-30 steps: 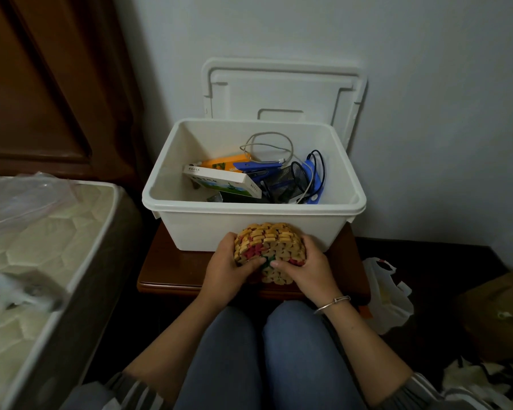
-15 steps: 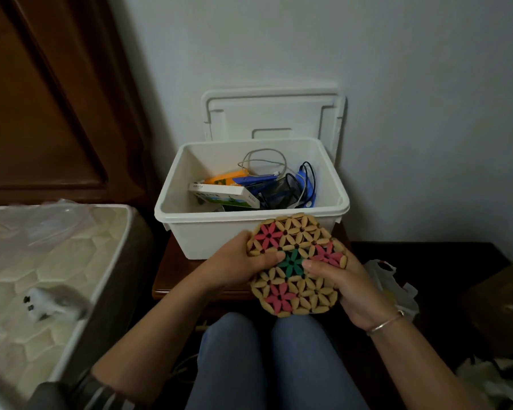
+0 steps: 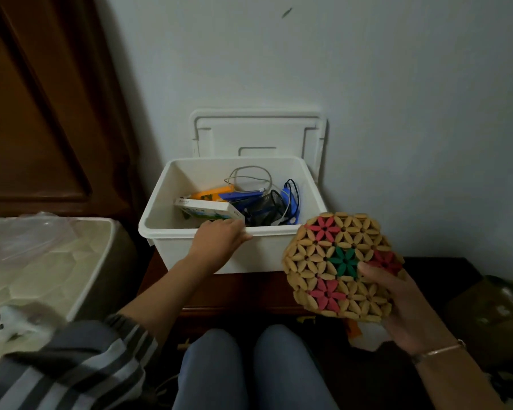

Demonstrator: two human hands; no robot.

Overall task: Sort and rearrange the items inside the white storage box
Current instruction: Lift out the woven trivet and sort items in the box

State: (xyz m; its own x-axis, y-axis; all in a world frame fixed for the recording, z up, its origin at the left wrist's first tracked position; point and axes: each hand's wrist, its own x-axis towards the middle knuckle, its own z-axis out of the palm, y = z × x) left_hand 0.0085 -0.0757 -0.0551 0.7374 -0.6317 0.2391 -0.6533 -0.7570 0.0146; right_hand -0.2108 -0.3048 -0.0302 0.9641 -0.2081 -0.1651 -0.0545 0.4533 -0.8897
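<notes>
The white storage box [image 3: 166, 184] stands on a low brown wooden stand [image 3: 249, 288] against the wall. Inside it lie a flat white carton [image 3: 203, 209], an orange item [image 3: 211, 193], blue items [image 3: 290, 202], a black mesh holder [image 3: 264, 207] and a grey cable [image 3: 249, 179]. My left hand [image 3: 219, 238] grips the box's front rim, fingers curled over it. My right hand [image 3: 397, 294] holds a round beaded mat [image 3: 335, 264] with red and green flowers, right of the box, thumb on its face.
The box's lid [image 3: 258, 134] leans upright on the wall behind it. A mattress [image 3: 42, 261] with clear plastic and a small white object [image 3: 9, 322] lies to the left. A dark wooden panel [image 3: 42, 99] stands behind that. Bags [image 3: 492, 309] sit on the floor right.
My left hand let go of the beaded mat and moved up to the box's front rim. My right hand carried the mat to the right, unfolded and facing me.
</notes>
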